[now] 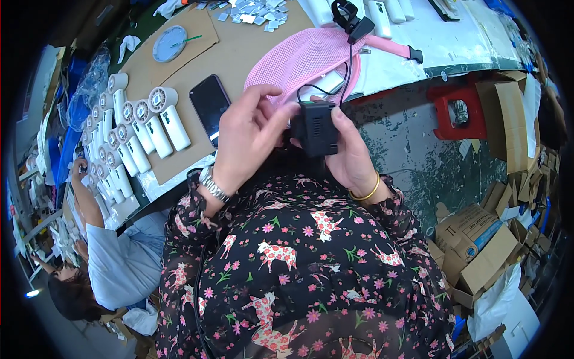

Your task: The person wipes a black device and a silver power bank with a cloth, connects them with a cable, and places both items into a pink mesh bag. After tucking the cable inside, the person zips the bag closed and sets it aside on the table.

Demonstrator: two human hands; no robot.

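A black plastic box (318,130) with a slotted face is held upright in front of my chest. My right hand (354,154) is closed around its right side, thumb along the edge and fingers behind. My left hand (248,140) has curled fingers, and its thumb presses at the box's upper left corner; its other fingertips are partly hidden. A black cable (348,72) runs near the box up to a small black device with a strap (357,29). Just beyond my hands, a pink mesh bag (293,60) lies on the table edge, with a white object (327,84) inside.
Several white handheld fans (158,134) stand in rows at left, near a dark phone (209,107). Small silvery pieces (257,12) and a round lid (170,43) lie farther back. A red stool (457,113) and cardboard boxes (478,242) are at right. Another person (125,263) works at left.
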